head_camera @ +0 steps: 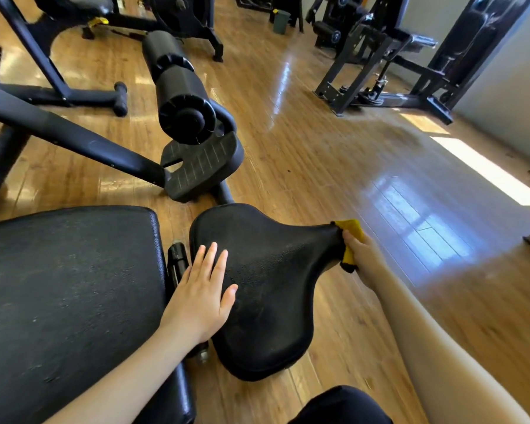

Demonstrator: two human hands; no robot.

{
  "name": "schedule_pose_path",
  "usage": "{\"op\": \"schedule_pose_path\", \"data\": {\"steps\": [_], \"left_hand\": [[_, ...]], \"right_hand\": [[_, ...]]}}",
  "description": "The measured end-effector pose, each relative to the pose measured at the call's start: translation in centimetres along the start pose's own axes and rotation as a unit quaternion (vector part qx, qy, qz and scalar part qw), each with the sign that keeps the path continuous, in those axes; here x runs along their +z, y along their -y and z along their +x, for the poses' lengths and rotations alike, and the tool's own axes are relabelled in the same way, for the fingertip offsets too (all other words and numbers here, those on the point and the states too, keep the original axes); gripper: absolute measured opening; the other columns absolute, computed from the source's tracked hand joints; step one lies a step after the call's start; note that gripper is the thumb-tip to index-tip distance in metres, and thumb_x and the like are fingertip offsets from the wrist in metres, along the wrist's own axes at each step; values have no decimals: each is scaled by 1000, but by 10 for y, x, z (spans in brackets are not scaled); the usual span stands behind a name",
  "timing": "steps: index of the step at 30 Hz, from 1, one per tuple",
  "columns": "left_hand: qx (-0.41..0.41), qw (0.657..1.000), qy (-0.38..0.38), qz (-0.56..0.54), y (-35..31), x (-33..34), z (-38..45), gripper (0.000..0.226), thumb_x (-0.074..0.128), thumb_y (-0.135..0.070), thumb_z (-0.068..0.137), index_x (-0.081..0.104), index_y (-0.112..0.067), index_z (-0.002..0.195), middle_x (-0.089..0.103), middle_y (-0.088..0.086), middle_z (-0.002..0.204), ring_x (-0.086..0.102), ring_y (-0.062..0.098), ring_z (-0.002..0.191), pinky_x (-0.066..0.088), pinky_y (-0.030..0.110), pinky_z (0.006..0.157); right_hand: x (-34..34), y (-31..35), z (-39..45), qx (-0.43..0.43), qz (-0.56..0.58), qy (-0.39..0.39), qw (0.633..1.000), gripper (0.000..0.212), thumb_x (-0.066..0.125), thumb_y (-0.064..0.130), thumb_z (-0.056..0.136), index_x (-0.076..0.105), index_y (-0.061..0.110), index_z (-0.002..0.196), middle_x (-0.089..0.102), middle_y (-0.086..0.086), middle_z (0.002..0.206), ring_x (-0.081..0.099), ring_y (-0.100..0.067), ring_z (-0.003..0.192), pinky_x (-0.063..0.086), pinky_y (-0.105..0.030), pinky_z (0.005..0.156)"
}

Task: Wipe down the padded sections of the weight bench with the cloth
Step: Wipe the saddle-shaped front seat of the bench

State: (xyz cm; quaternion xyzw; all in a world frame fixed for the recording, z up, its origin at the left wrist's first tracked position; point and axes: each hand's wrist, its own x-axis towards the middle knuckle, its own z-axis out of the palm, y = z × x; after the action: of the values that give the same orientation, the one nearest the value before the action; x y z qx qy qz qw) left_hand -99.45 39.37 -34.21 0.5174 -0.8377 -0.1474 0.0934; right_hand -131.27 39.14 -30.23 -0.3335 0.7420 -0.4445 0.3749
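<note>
The bench's black padded seat (270, 289) tapers to a narrow tip at the right. My left hand (202, 295) lies flat on its left part, fingers spread, holding nothing. At the tip, my right hand (364, 258) grips a yellow cloth (351, 240) with a dark edge and presses it against the narrow end. The large black back pad (71, 289) lies to the left, across a gap with a metal hinge (178, 258).
Black foam rollers (178, 87) and a ribbed foot plate (202, 166) stand beyond the seat on the wooden floor (334, 163). Other black gym machines (389, 56) stand far right and far left. A green bin (280, 21) is at the back. My dark-clothed knee (340, 405) is below.
</note>
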Motion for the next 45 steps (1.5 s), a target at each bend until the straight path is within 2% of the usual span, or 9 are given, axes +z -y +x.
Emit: {"op": "schedule_pose_path", "data": {"steps": [4, 12, 16, 23, 27, 29, 33, 40, 45], "left_hand": [[6, 1000, -9, -5, 0, 2, 0, 83, -5, -59, 78, -2, -17, 148, -10, 3, 156, -20, 13, 137, 1, 31, 111], [0, 1000, -3, -7, 0, 1, 0, 85, -4, -59, 76, 1, -15, 148, -8, 5, 157, -14, 17, 142, 4, 33, 114], [4, 1000, -7, -15, -1, 1, 0, 85, -3, -59, 77, 3, -14, 149, -5, 6, 157, -13, 17, 141, 5, 35, 115], [-2, 1000, 2, -20, -3, -2, -1, 86, -7, -60, 74, -3, -16, 148, -12, 4, 156, -21, 12, 137, 0, 31, 114], [-8, 1000, 6, -22, -4, -7, -1, 71, 13, -56, 91, -5, -17, 148, -15, 2, 156, -21, 14, 139, -2, 31, 114], [-8, 1000, 4, -28, -4, -8, 0, 66, 22, -48, 96, -5, -17, 148, -15, 2, 156, -20, 15, 140, -3, 30, 113], [0, 1000, 3, -6, -1, -5, 0, 73, 3, -58, 86, -7, -18, 147, -16, 2, 155, -20, 16, 140, -2, 29, 111], [14, 1000, -14, -19, -1, -2, -1, 79, -2, -57, 81, -1, -16, 148, -9, 6, 156, -17, 19, 140, 3, 32, 113], [11, 1000, -1, -14, -2, -8, 0, 74, 2, -55, 85, -7, -17, 147, -14, 4, 156, -17, 19, 141, 3, 34, 114]], "right_hand": [[0, -22, -19, -49, -41, -36, 997, 28, 43, 32, 96, 51, 15, 118, 60, -7, 88, 56, -18, 67, 50, -19, 55], [18, 2, 4, 40, 109, -48, 992, 24, 47, 37, 93, 50, 22, 112, 57, -4, 104, 58, -21, 92, 51, -40, 85], [25, -11, -19, 16, 123, -92, 988, 25, 45, 32, 95, 51, 17, 114, 57, -6, 102, 57, -18, 81, 50, -34, 75], [0, -5, -34, -97, -69, -106, 987, 20, 46, 27, 95, 59, 13, 101, 61, -2, 75, 58, -18, 63, 51, -31, 62], [14, 44, 6, -93, -255, -12, 962, 30, 45, 39, 94, 61, 14, 98, 61, 5, 71, 60, -15, 73, 41, -30, 72], [37, 63, 19, -91, -419, 52, 902, 39, 41, 45, 93, 59, 10, 91, 58, -4, 83, 56, -23, 80, 41, -31, 72], [97, 79, 21, -106, -527, 109, 836, 50, 36, 47, 94, 60, 3, 88, 57, -10, 86, 57, -29, 84, 45, -36, 74], [153, 91, 42, -69, -265, 101, 957, 39, 46, 45, 91, 55, 8, 81, 55, -8, 81, 53, -21, 74, 39, -28, 68], [187, 100, 46, -127, -393, 204, 888, 40, 50, 44, 90, 60, 6, 99, 57, -5, 86, 54, -21, 81, 37, -27, 70]]}}
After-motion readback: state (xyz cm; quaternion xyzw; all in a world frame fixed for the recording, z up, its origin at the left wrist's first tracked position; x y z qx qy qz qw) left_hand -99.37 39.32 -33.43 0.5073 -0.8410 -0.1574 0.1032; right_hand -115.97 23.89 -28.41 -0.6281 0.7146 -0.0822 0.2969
